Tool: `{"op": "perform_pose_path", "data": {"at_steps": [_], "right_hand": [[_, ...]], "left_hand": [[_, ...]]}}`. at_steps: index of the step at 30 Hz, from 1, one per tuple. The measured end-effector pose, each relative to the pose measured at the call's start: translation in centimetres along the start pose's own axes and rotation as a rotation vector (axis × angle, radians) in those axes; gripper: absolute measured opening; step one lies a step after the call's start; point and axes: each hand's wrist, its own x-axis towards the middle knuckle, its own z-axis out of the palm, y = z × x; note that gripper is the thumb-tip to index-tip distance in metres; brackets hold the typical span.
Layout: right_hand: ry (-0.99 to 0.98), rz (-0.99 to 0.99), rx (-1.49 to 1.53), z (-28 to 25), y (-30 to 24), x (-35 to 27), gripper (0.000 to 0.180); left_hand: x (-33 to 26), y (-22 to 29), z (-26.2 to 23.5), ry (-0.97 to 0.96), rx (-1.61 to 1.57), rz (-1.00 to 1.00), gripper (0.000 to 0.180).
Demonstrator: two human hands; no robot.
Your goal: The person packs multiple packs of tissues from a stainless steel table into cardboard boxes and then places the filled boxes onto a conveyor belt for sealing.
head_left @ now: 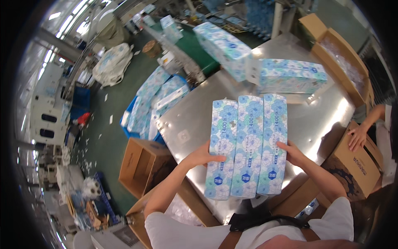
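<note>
Three long tissue packs with a blue and white flower print are held side by side over the metal table (188, 124): a left pack (220, 153), a middle pack (248, 145) and a right pack (274, 124). My left hand (202, 155) presses on the outer side of the left pack, its thumb lying over the top. On the opposite side, my right hand (293, 153) grips the right pack, squeezing the row together. Beyond them, another floral pack (292, 76) lies crosswise on the table, beside a long group of packs (224, 47) coming off the green conveyor belt (199, 52).
At right, another person's hand (358, 137) rests on a cardboard box (352, 162). An open carton (340, 58) with clear plastic stands far right. A blue crate (126, 120) of packs and an open cardboard box (143, 166) stand left of the table. Another open carton (195, 199) sits beneath my left arm.
</note>
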Motion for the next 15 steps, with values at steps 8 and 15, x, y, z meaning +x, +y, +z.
{"op": "perform_pose_path", "data": {"at_steps": [8, 15], "right_hand": [[-0.22, 0.047, -0.038, 0.0, 3.0, -1.1, 0.076], [-0.182, -0.516, -0.447, 2.3, -2.0, -12.1, 0.084]], "left_hand": [[-2.9, -7.1, 3.8, -0.153, -0.803, -0.195, 0.071], [-11.1, 2.9, 5.4, 0.133, -0.688, 0.213, 0.067]]}}
